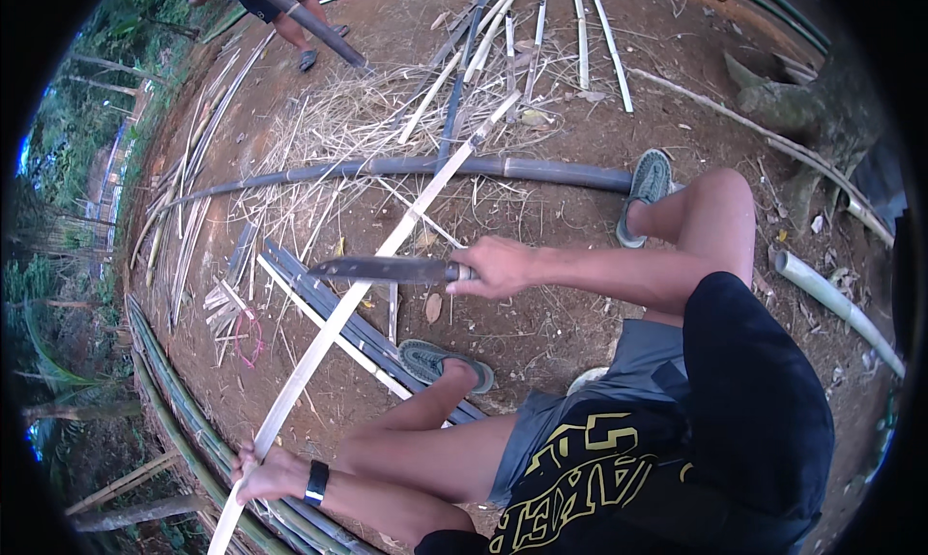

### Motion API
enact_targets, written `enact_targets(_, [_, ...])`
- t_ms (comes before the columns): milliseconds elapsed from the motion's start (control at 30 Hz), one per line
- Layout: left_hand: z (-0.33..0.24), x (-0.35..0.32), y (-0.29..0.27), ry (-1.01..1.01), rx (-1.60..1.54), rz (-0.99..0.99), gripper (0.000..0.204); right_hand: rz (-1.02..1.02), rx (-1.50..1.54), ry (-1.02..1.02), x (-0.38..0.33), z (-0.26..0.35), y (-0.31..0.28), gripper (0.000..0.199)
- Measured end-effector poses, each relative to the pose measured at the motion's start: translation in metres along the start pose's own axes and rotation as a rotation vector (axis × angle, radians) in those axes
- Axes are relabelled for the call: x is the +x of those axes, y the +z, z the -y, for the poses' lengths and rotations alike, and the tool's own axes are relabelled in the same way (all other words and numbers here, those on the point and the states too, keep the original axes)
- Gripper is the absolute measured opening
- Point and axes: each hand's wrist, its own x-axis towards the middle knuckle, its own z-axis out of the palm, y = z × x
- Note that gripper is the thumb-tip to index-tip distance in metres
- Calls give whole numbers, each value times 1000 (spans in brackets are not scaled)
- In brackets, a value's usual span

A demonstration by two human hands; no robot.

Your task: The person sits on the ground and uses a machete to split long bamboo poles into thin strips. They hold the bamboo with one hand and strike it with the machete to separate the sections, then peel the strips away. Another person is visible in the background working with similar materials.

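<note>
- Right hand (pixel 498 267): closed around machete (pixel 382 270) handle; blade crosses bamboo strip (pixel 331 340).
- Left hand (pixel 274 475): curled around strip's near portion.
- Strip: already split, slants above ground (pixel 546 347); paring appears unfinished.

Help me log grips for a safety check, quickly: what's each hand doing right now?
Left hand: closed, holding the pale split-bamboo strip.
Right hand: closed, holding the machete by its handle.
</note>
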Motion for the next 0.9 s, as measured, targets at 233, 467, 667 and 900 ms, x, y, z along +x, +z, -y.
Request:
enact_targets(233, [-151,102,-31,39,-298,606,53,81,28,215,-7,34,-17,46])
enact_targets(467, [-141,88,-18,204,-30,338,50,29,80,270,-12,23,-1,46])
enact_targets(667, [-144,77,-4,187,-61,352,51,69,83,221,-12,28,10,39])
enact_targets(900, [-129,100,-24,179,-55,387,53,-25,194,442,-16,-27,10,45])
